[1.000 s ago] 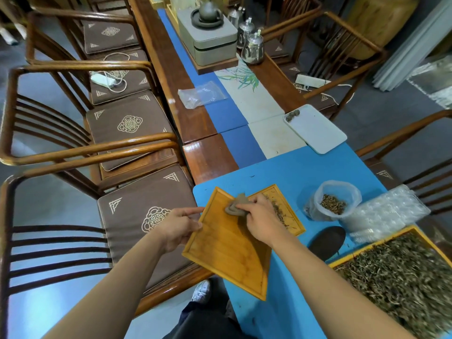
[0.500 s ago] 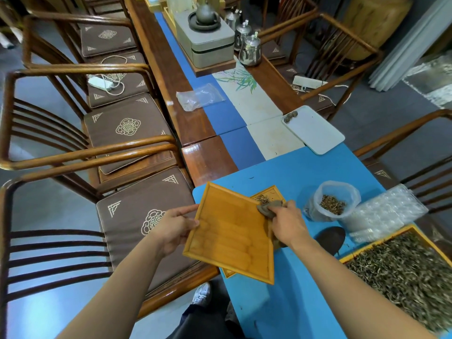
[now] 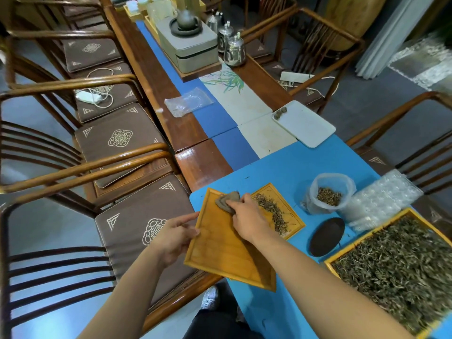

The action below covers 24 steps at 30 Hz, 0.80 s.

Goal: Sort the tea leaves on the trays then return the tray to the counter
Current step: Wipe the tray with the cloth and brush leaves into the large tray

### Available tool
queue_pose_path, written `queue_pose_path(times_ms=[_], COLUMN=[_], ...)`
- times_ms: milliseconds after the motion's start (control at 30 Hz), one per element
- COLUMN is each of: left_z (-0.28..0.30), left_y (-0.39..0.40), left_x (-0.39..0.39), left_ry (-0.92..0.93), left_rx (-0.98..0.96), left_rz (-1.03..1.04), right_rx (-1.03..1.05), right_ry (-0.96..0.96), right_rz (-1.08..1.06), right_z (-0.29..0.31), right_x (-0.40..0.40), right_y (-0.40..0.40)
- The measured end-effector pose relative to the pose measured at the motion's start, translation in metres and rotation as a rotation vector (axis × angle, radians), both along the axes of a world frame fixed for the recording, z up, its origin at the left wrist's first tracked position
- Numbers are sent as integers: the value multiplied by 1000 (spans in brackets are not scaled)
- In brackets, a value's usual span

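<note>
The left hand (image 3: 176, 237) grips an empty bamboo tray (image 3: 227, 250) by its edge, tilted, likely to steady it. The right hand (image 3: 247, 220) presses a grey cloth (image 3: 227, 200) on the tray's far corner, apparently wiping it. Sorted tea leaves (image 3: 271, 210) lie on a second tray (image 3: 289, 211) just beyond the first.

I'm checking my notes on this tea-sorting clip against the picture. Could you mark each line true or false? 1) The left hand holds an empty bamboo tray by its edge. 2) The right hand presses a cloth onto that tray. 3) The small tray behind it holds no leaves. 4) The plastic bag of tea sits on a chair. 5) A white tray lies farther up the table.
1) True: the left hand holds the empty bamboo tray at its left edge.
2) True: the right hand presses the grey cloth near the tray's far edge.
3) False: the small tray holds a strip of tea leaves.
4) False: the plastic bag stands on the blue mat.
5) True: the white tray lies there.
</note>
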<state>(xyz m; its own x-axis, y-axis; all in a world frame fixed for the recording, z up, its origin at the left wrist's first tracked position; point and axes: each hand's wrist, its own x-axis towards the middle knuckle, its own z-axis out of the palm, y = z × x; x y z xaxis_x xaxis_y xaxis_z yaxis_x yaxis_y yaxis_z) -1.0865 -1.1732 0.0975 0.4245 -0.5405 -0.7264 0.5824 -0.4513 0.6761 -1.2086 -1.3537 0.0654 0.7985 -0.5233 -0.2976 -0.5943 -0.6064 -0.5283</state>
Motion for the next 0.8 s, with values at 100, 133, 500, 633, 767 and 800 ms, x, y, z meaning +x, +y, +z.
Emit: queue_pose_path(times_ms=[100,133,500,633,767,800], left_z=[-2,-4,-9,-11,-19,-21], left_y=[6,7,-19,-50,-80,-85], left_x=[4,5,0,-18,-40,-47], left_ry=[-10,-16,19,17,15,33], left_rx=[-11,-13,-74,-108,-125,-134], left_rz=[-17,-26,-195,-348,-515,-554], right_rx=[-23,-19,15,18,21,15], right_ry=[84,113,81,54,55,55], right_rz=[-68,-100,-553,-781,-1042,-1110], right_z=[-12,-15,-20,-12,-13,-13], right_x=[-32,-44,-179,-228,-281,-295], right_y=[-20,-27,-42,-25,11,23])
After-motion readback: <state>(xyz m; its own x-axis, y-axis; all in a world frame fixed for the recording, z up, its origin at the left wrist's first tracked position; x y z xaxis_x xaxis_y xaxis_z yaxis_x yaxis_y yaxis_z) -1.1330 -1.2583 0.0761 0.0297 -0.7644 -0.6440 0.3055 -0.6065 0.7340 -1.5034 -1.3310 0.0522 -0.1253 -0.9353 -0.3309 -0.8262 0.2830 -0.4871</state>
